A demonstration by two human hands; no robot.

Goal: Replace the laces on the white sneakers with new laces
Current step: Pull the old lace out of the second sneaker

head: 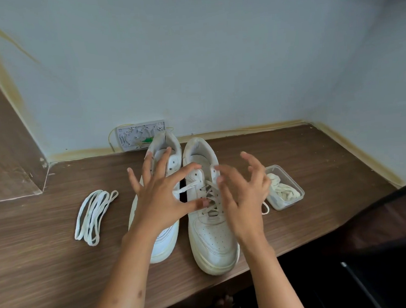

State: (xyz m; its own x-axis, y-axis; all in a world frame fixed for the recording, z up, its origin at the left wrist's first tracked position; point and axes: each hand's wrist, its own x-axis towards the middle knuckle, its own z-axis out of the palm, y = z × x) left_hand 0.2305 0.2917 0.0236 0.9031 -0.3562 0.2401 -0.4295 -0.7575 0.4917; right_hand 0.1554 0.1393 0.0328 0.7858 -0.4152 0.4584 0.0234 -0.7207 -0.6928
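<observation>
Right sneaker [211,225], near the desk's [47,249] front edge, is being approached by left hand [162,200] and right hand [243,199], both spread wide, holding nothing; old lace [212,201] is best being loosened from the top eyelets first.

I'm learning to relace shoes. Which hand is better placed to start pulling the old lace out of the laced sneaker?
Probably the right hand: it hovers over the laced sneaker, fingers beside its old lace. The left hand sits mostly over the other sneaker.
</observation>
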